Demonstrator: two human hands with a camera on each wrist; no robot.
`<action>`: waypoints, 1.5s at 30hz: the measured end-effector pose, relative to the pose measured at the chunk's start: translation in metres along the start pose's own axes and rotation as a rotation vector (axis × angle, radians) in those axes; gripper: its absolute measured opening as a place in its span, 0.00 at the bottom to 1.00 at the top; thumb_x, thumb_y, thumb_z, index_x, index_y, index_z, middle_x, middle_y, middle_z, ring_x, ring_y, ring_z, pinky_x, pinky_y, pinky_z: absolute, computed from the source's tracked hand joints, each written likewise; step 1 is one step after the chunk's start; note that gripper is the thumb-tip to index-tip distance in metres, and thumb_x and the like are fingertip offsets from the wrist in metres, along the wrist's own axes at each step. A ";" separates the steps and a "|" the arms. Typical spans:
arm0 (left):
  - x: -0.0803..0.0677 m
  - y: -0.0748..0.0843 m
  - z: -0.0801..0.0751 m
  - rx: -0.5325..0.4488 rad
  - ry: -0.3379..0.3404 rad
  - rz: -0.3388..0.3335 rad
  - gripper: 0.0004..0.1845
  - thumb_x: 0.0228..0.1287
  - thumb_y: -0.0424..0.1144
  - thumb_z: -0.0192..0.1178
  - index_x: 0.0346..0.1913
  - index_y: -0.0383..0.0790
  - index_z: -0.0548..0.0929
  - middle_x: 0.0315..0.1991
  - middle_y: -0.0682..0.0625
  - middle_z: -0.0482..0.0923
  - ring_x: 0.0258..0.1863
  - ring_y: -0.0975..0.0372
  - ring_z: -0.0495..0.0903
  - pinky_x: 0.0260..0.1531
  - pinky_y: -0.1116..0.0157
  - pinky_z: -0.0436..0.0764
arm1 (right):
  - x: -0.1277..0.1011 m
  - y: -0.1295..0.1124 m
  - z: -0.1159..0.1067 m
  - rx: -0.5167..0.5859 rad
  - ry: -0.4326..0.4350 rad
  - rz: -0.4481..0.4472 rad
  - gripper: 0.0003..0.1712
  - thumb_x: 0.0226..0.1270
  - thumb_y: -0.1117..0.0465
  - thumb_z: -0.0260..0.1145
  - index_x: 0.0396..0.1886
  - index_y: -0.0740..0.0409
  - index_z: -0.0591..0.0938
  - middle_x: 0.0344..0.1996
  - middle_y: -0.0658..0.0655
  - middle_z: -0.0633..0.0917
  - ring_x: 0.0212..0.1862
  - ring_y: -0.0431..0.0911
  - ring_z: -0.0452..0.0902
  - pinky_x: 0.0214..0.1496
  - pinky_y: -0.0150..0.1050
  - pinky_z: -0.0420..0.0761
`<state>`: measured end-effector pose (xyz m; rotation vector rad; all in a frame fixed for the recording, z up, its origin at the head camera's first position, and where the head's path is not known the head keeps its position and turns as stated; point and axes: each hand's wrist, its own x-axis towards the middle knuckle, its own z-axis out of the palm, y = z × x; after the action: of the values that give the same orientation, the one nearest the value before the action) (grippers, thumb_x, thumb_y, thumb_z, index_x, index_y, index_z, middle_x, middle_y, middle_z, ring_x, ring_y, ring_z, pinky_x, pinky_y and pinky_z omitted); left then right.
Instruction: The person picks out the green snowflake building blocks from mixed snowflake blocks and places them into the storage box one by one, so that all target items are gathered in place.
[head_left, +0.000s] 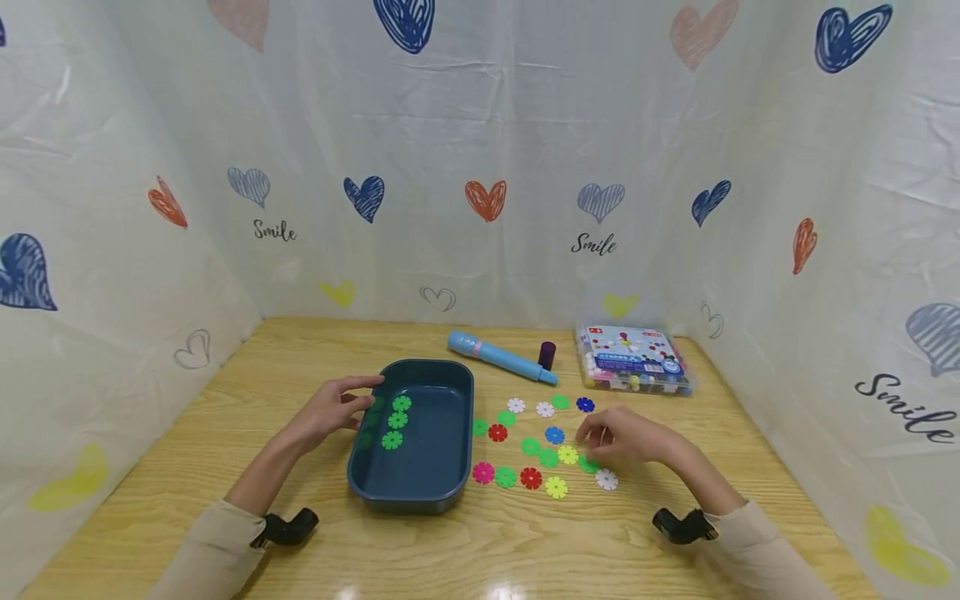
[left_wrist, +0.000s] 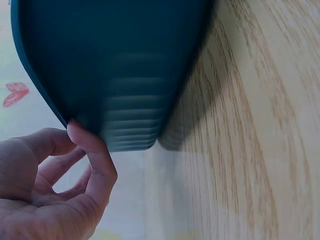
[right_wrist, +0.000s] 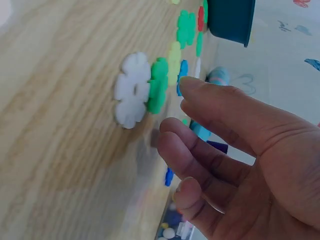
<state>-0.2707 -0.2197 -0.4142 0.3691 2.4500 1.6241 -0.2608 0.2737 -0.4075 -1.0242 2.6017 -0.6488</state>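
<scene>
- Snowflake discs (head_left: 531,454), flat and many-coloured, scattered on the worktop (head_left: 225,417) just right of the dark teal tray (head_left: 442,492): white, green, blue, red, pink and yellow among them.
- Three green discs (head_left: 395,422) inside the tray, lined up along its left side.
- Left hand (head_left: 330,410) at the tray's left rim, fingers loosely extended and relaxed, gripping nothing; thumb tip touching the tray's outer wall (left_wrist: 130,100) in the left wrist view.
- Right hand (head_left: 626,435) right of the tray, over the near-right edge of the scattered discs, fingers slightly bent and spread, pinching nothing as far as visible.
- Green disc (right_wrist: 158,85) and white disc (right_wrist: 132,90) lying side by side on the worktop just before the right fingertips (right_wrist: 192,86); contact with them not clear from the right wrist view.
- White disc also visible from the head camera (head_left: 606,479), at the near-right end of the scatter, beside the right hand.
- Light blue marker (head_left: 498,357) lying behind the tray, its dark purple cap (head_left: 547,355) standing just beside its tip.
- Clear plastic box (head_left: 633,360) of more pieces behind and right of the tray, lid closed, near the curtain.
- Heart-printed white curtain (head_left: 480,150) enclosing the worktop on three sides.
</scene>
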 end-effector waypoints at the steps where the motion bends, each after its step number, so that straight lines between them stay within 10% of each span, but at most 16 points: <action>1: 0.000 0.000 0.000 0.001 0.001 -0.001 0.24 0.74 0.33 0.52 0.70 0.32 0.68 0.73 0.32 0.58 0.59 0.42 0.72 0.38 0.63 0.85 | -0.002 0.001 0.002 0.004 0.002 0.005 0.10 0.66 0.62 0.67 0.45 0.60 0.84 0.30 0.48 0.84 0.32 0.34 0.76 0.36 0.29 0.79; 20: 0.000 0.000 0.002 0.016 0.015 -0.009 0.24 0.74 0.34 0.53 0.70 0.34 0.69 0.72 0.32 0.60 0.58 0.44 0.73 0.38 0.63 0.85 | -0.006 0.005 0.014 0.084 0.031 0.137 0.14 0.57 0.55 0.75 0.38 0.55 0.82 0.29 0.48 0.80 0.29 0.36 0.70 0.31 0.29 0.74; 45: 0.000 0.000 0.001 -0.004 0.009 -0.004 0.24 0.74 0.34 0.53 0.70 0.33 0.68 0.72 0.32 0.59 0.57 0.43 0.74 0.39 0.63 0.86 | -0.001 0.011 0.008 -0.008 0.103 0.048 0.12 0.70 0.64 0.62 0.49 0.62 0.84 0.34 0.50 0.85 0.35 0.33 0.76 0.37 0.30 0.78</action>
<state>-0.2703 -0.2194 -0.4147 0.3573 2.4524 1.6319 -0.2636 0.2789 -0.4202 -0.9515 2.7104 -0.6968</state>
